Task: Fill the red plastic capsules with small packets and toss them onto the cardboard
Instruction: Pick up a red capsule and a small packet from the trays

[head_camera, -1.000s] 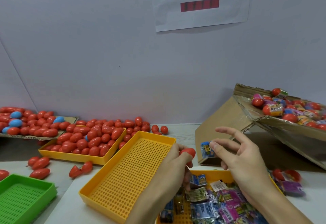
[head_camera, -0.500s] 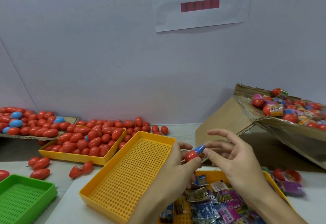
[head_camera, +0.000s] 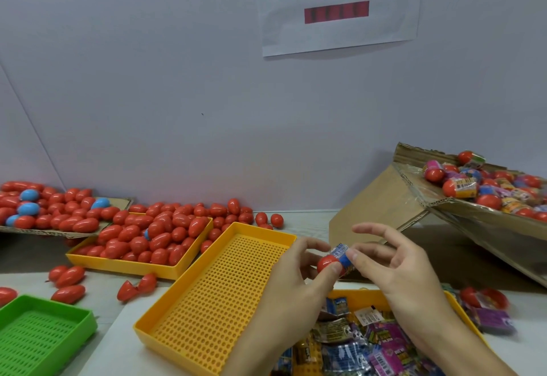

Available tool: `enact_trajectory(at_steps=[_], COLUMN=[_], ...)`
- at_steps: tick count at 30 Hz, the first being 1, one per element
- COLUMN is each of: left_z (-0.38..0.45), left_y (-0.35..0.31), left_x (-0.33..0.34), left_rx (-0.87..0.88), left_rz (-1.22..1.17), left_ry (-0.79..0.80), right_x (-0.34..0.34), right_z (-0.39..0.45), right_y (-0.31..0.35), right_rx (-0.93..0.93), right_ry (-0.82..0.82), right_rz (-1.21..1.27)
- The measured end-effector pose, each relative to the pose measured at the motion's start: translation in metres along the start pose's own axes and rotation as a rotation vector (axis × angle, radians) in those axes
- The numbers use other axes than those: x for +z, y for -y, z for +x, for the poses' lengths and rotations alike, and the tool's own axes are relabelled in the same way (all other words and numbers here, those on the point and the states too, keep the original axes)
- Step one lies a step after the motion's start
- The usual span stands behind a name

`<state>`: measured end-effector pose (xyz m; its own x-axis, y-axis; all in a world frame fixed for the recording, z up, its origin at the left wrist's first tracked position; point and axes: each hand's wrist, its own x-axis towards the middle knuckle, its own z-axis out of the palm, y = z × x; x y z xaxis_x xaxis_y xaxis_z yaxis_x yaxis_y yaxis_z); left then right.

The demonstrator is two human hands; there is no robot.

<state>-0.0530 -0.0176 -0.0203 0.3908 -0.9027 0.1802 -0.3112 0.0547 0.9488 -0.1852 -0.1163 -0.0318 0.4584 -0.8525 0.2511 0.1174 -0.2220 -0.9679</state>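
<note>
My left hand [head_camera: 299, 284] pinches a red capsule half [head_camera: 327, 263] between thumb and fingers. A small blue packet [head_camera: 342, 254] sticks out of its open end, and my right hand [head_camera: 396, 269] pinches that packet with thumb and forefinger, the other fingers spread. Both hands hover above a yellow tray of small packets [head_camera: 364, 340] at the bottom. The tilted cardboard [head_camera: 461, 212] at the right holds several filled capsules [head_camera: 461, 187].
An empty yellow mesh tray [head_camera: 213, 295] lies left of my hands, a green tray [head_camera: 38, 334] at the bottom left. Another yellow tray [head_camera: 127, 264] and a cardboard sheet [head_camera: 59, 232] at the left carry many red capsules. Loose capsules [head_camera: 69, 276] lie around.
My right hand brought the blue packet from apart to the capsule half in my left hand and has pushed it into the open end. Both hands stay close together.
</note>
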Motion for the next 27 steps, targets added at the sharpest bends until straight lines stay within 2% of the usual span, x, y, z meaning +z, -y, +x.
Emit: enact_trajectory(at_steps=[3,11,27], left_z=[0.0006,0.0005,0.0024], left_y=[0.0008,0.0010,0.0008], left_x=[0.0000,-0.0007,0.0013], left_rx=[-0.017,-0.010,-0.018], left_rz=[-0.036,0.002,0.048], left_ry=[-0.049,-0.048,-0.032], right_x=[-0.0022,-0.0052,0.0007], right_z=[0.0012,0.0017,-0.0001], right_y=[-0.0017,0.0005,0.0026], right_rx=[0.017,0.069,0.073], right_ry=[0.018,0.093,0.043], right_rz=[0.029,0.070,0.116])
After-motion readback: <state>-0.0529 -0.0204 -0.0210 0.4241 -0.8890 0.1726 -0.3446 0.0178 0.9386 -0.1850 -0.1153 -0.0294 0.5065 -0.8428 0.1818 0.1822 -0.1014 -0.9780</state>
